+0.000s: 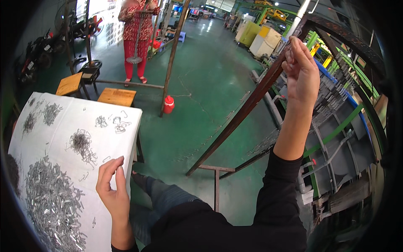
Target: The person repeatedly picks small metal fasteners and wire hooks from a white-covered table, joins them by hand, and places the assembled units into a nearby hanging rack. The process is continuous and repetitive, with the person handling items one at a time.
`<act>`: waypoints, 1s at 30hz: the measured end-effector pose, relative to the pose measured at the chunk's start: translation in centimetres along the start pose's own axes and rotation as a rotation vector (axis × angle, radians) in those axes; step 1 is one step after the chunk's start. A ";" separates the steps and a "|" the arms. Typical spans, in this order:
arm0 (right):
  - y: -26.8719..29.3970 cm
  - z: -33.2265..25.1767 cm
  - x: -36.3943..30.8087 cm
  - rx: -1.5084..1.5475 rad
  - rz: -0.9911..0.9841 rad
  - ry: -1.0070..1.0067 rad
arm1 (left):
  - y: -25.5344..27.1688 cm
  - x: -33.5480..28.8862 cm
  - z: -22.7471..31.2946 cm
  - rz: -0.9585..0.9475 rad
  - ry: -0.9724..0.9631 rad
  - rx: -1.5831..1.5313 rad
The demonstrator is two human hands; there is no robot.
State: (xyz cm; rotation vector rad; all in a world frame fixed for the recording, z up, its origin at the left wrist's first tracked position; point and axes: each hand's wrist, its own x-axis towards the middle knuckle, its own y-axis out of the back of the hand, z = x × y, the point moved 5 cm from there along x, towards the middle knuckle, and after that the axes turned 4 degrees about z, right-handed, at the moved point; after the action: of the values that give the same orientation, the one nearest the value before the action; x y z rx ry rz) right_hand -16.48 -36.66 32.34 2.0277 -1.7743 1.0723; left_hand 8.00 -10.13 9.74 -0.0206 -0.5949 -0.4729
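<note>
My right hand [300, 69] is raised beside the upper part of a brown metal frame [245, 115]. Its fingertips are pinched together, and whatever is between them is too small to make out. Over the right edge of a white-covered table [100, 201], my left hand [112, 187] has its fingers curled and the thumb tip close to the index fingertip. Anything in that pinch cannot be made out. Left of this hand lies a large heap of small grey metal pieces [54, 206]. A tangle of bent wire hooks [82, 145] sits farther back.
Small piles of metal parts [52, 113] lie on the far side of the table. Two wooden stools [116, 96] stand behind it, near a red jug [168, 104]. Beyond, a person [136, 38] holds a hanging rack. Thin wire strands [235, 111] hang by the frame; tanks and pipes [336, 147] stand right.
</note>
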 end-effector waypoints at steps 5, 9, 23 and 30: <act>3.1 -1.8 1.9 -0.202 0.056 0.033 | -0.4 -0.1 0.2 -0.036 0.005 -0.036; 5.1 -3.1 3.6 -0.307 0.110 0.047 | -0.6 -0.1 0.1 -0.051 0.010 -0.043; 13.3 -8.7 11.3 -0.395 0.436 0.132 | -1.4 -0.6 0.0 -0.096 0.042 -0.044; 13.7 -10.7 13.6 -0.428 0.490 0.271 | -1.6 -0.8 -0.2 -0.112 0.047 -0.035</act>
State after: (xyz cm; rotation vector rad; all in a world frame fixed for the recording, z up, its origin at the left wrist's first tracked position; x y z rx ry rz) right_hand -33.21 -43.52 44.92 1.1755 -2.1703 0.9206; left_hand 6.82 -11.26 8.95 -0.0094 -0.5432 -0.5909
